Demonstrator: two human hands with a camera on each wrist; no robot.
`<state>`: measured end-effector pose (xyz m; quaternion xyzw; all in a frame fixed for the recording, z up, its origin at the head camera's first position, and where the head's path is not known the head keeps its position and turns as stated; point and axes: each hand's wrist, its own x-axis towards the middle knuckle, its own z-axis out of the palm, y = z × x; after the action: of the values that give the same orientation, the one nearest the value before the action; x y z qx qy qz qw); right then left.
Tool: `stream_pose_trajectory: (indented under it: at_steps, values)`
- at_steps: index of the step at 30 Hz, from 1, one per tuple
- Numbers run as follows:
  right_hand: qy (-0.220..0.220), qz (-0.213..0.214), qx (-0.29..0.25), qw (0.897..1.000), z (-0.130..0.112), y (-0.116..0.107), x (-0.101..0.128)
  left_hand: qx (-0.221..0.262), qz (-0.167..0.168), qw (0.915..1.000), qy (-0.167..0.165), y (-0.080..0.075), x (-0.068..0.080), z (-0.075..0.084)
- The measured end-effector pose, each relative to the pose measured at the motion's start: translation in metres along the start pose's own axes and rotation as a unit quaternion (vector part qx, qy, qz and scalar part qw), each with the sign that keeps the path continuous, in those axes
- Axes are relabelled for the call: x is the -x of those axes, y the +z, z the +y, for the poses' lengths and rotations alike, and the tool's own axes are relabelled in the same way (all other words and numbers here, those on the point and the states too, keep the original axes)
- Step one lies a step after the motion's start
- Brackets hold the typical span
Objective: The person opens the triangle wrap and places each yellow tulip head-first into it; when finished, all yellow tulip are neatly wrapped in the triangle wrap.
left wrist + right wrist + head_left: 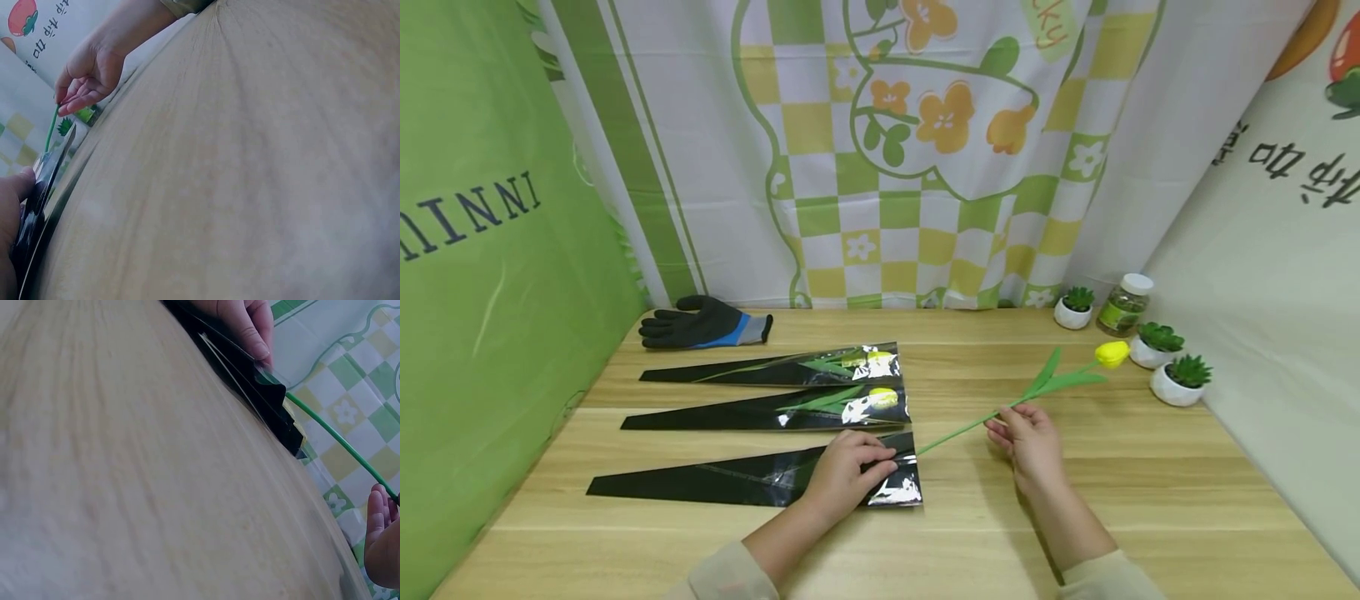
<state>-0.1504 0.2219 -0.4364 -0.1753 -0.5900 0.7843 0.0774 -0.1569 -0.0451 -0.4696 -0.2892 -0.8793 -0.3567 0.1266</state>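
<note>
The person's right hand [1028, 437] pinches the thin green stem of an artificial yellow tulip [1111, 353] about midway along, with the bloom lifted above the wooden table [1075, 517] and pointing toward the small potted succulents [1180, 379]. The stem's lower tip sits right at the wide mouth of the nearest black wrapping sleeve [752, 482], which lies flat on the table, and the left hand [844, 475] rests on that sleeve near the opening, fingers curled over its top edge. The tulip looks very light and a bit springy, so I'd judge a fingertip pinch on the stem is the right hold; gripping near the leaves or head could bend them. The sleeve looks thin, glossy and slippery, likely to slide or crinkle unless it is pinned near the mouth. Two more sleeves [778, 408] behind it already hold tulips, and a dark work glove [703, 323] lies at the back.
</note>
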Motion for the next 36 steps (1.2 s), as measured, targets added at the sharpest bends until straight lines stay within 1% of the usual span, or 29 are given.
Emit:
stream_pose_trajectory:
  at_steps: [12,17,19,26,36]
  values:
    - [0.004,0.001,-0.004,1.000,0.001,0.001,0.000,0.004,-0.008,0.9999,-0.010,0.000,0.000,0.001]
    - [0.006,-0.005,-0.002,1.000,0.003,0.004,0.002,0.005,-0.011,0.9998,-0.015,0.000,-0.001,0.000]
    - [0.012,-0.011,0.003,1.000,0.005,0.006,0.003,0.004,-0.010,0.9998,-0.014,0.001,-0.001,0.000]
    - [0.043,-0.033,0.035,0.998,0.017,0.017,0.014,-0.003,0.002,1.0000,0.007,0.005,0.000,-0.003]
    - [0.053,-0.051,0.031,0.997,0.030,0.035,0.028,0.002,0.001,0.9999,0.010,0.006,0.000,-0.004]
